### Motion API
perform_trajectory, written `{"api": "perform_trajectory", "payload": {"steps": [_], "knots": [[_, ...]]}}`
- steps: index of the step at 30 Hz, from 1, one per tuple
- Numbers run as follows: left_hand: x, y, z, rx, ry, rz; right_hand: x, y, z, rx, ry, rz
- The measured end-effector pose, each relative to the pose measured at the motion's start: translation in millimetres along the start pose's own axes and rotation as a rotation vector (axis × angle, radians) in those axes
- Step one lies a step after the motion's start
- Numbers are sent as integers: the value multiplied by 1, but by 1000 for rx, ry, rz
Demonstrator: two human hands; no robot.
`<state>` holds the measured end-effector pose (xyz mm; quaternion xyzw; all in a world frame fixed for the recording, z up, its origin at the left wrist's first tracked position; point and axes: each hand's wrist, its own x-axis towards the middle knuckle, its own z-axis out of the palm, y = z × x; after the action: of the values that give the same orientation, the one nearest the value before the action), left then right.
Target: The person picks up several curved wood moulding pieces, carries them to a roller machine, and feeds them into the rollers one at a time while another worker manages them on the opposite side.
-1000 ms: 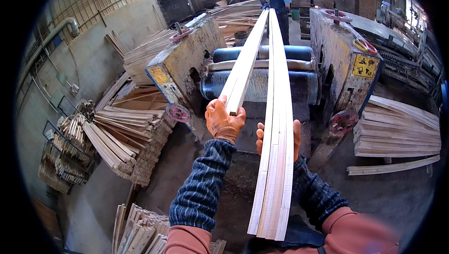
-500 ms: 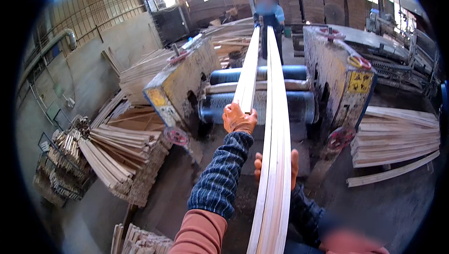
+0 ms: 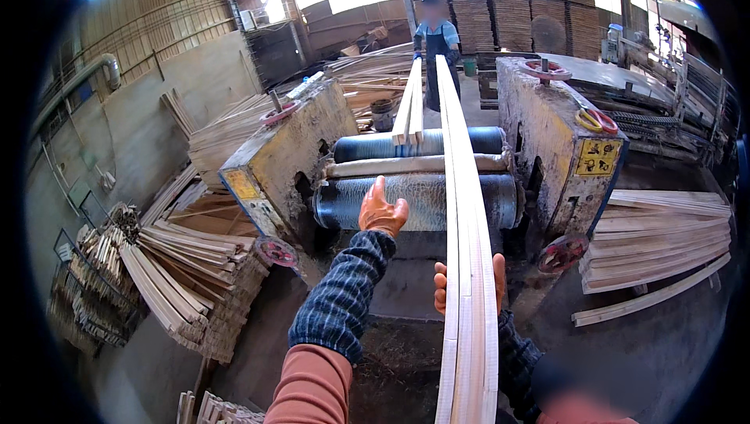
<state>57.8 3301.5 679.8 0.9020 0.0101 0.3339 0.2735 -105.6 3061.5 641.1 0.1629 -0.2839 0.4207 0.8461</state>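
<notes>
Long pale wooden strips run in a bundle from the lower edge, across the rollers, to a co-worker at the far side. My right hand grips this bundle from beneath, fingers on its left side and thumb on its right. Apart from any wood, my left hand is open over the near textured roller, its fingers spread. A second bundle of wooden strips has its near end over the far roller, and its far end reaches the co-worker's hand.
Worn machine housings flank the rollers, with red handwheels low on both sides. Stacked wooden strips stand at left, and another stack lies at right. Tall stacks of boards rise behind the co-worker.
My left hand has let go of the left bundle, which has moved away toward the co-worker. My right hand still supports the long bundle. The view has shifted slightly.
</notes>
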Motion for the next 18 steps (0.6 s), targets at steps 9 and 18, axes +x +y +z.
{"api": "perform_trajectory", "payload": {"steps": [9,18], "knots": [[-34,-1,-40,127,58,54,-9,-6,-8,-34,143,-44],[-25,51,-49,301,148,173,-17,-38,10,-16,131,4]]}}
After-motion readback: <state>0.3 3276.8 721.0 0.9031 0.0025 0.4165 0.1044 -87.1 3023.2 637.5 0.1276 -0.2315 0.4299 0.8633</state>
